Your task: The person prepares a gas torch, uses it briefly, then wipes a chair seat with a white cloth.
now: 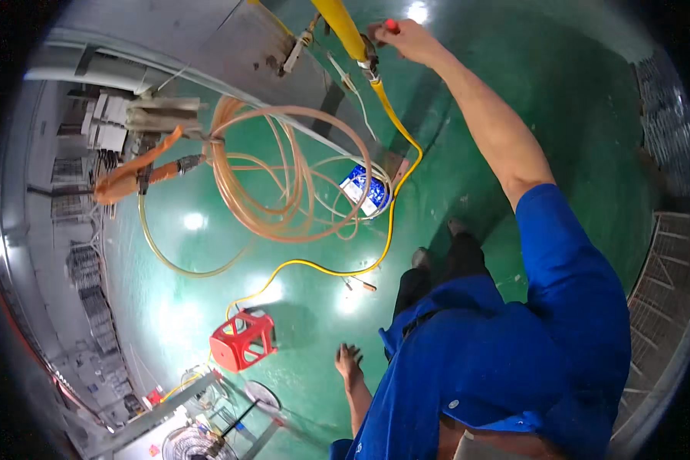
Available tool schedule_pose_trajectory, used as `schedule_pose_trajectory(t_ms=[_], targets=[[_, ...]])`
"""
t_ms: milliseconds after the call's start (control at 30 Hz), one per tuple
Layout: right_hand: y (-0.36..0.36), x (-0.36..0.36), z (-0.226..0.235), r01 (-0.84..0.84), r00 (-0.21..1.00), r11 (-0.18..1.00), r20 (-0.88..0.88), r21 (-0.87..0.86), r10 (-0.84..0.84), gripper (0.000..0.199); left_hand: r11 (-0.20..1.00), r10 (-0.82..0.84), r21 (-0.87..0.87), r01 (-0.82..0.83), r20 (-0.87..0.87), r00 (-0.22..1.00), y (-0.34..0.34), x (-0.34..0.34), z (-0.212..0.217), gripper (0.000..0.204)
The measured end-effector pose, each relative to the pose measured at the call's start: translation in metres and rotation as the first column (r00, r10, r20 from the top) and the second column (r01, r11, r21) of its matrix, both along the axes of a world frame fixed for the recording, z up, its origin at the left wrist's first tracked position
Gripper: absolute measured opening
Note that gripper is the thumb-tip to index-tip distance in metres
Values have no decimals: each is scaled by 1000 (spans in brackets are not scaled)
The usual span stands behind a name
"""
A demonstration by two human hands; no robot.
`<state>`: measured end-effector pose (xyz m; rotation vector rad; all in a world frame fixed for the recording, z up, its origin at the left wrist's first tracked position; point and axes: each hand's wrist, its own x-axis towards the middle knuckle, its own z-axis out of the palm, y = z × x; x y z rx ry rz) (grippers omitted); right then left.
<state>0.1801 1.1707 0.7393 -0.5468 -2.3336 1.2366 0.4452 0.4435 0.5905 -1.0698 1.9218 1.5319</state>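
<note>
My right hand (412, 40) is raised at the top, closed around a small red-ended thing (392, 26) that its fingers partly hide. Close beside it, a thick yellow pipe (340, 29) ends in a metal fitting (369, 69). From that fitting a thin yellow hose (392, 111) runs down and curves across the floor. My left hand (348, 363) hangs low, fingers apart, holding nothing. To its left stands a red plastic stool (242, 342).
A large coil of clear, orange-tinted hose (234, 198) hangs at left beside an orange clamp-like tool (134, 170). A blue and white box (366, 189) lies on the green floor. At lower left is a fan (195, 443); metal racks (659, 268) line the right.
</note>
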Motion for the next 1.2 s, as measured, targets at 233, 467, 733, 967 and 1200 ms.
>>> schedule_pose_trajectory(t_ms=[233,467,733,967,1200], targets=[[-7,-20,-6,-209,978,969,-18,-134,208,30,979,-161,-82,188,261,952,15,161,-11,57],[10,-96,-58,-188,980,977,91,103,179,49,997,78,-40,-70,247,966,104,146,2,45],[22,-116,-74,-394,888,914,219,-94,405,36,950,311,-51,-308,216,926,123,204,11,46],[20,-26,-121,30,991,903,130,-429,28,36,904,420,-67,-423,337,843,98,283,-28,44],[-170,201,-205,93,531,960,829,-264,176,38,893,448,-71,-445,231,863,3,259,-117,40]])
